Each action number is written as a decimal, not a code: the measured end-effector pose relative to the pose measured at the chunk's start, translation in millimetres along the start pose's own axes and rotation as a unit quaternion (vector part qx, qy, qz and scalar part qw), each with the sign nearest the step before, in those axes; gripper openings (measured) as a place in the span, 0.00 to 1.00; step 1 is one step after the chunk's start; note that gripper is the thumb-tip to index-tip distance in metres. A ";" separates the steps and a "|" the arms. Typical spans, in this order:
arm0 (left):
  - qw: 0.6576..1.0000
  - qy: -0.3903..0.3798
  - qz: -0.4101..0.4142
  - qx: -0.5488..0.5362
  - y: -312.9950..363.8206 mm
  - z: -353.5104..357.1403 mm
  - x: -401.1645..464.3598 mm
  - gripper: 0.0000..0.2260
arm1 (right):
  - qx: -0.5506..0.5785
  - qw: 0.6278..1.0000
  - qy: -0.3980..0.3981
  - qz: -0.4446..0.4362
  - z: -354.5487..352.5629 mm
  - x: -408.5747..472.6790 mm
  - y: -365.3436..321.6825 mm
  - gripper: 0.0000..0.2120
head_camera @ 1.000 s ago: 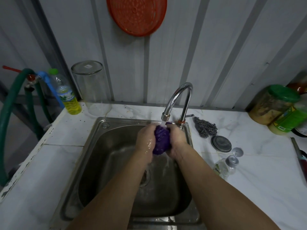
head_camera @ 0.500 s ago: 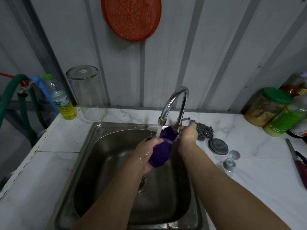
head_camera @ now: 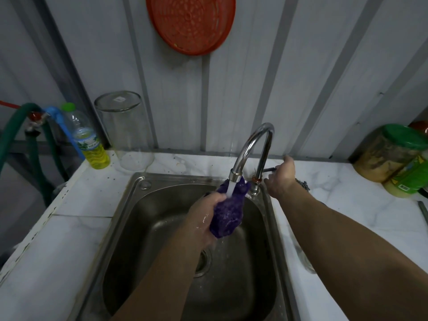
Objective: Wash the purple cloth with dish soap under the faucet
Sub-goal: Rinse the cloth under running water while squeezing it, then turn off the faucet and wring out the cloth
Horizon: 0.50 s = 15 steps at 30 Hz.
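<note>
Your left hand (head_camera: pixel 203 216) is clenched around the purple cloth (head_camera: pixel 228 212), bunched into a wad and held right under the faucet (head_camera: pixel 252 149) spout, over the sink (head_camera: pixel 139 205) basin, with the water stream (head_camera: pixel 229 189) hitting the top of the wad just above your grip. Cloth looks soft, soaked and floppy, so judge it light but heavier than dry, dripping, and likely slick if soap is in it; it will sag below the fist wherever you don't hold it. Best hold is a full-fist squeeze round the middle of the bunch, as now, not a pinch at a loose corner. Your right hand (head_camera: pixel 280 179) is off the cloth, out to the right of the grip at the faucet base, fingers (head_camera: pixel 268 181) curled by the small dark lever (head_camera: pixel 269 169); I can't tell if it's actually gripping the lever or just touching it. Hard to make out: no suds visible, so soap on the cloth can't be confirmed; the cloth's far side is hidden behind the spout and stream, and your palm covers the left part. The bottle (head_camera: pixel 89 144) with yellow liquid sits well away to the left of the grip; may be the dish soap, label unreadable. A scrubber behind the right wrist is mostly hidden. Jars at right are cut off by the frame edge.
</note>
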<state>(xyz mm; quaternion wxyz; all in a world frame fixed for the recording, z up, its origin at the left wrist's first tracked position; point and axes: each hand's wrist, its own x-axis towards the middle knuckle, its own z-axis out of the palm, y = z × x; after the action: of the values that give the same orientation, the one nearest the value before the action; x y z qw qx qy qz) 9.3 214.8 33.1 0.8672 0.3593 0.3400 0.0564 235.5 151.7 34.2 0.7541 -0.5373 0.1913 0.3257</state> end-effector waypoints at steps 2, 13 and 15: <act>1.000 0.005 -0.001 0.001 -0.8 -1.8 3.0 0.19 | -0.034 0.999 -0.026 -0.016 -0.5 2.1 2.2 0.38; 0.999 0.033 -0.005 -0.018 -7.8 -6.6 -7.4 0.21 | -0.246 0.962 -0.107 -0.048 5.1 -23.6 -3.9 0.44; 0.999 0.029 0.003 -0.026 -8.6 -6.4 -10.4 0.19 | -0.195 0.976 -0.058 -0.074 5.5 -33.6 2.7 0.35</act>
<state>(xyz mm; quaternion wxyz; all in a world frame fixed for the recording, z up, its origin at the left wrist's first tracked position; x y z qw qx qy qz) -3.9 208.7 29.9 0.8658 0.3359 0.3626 0.0779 209.3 147.9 55.7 0.6663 -0.6672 0.0397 0.3306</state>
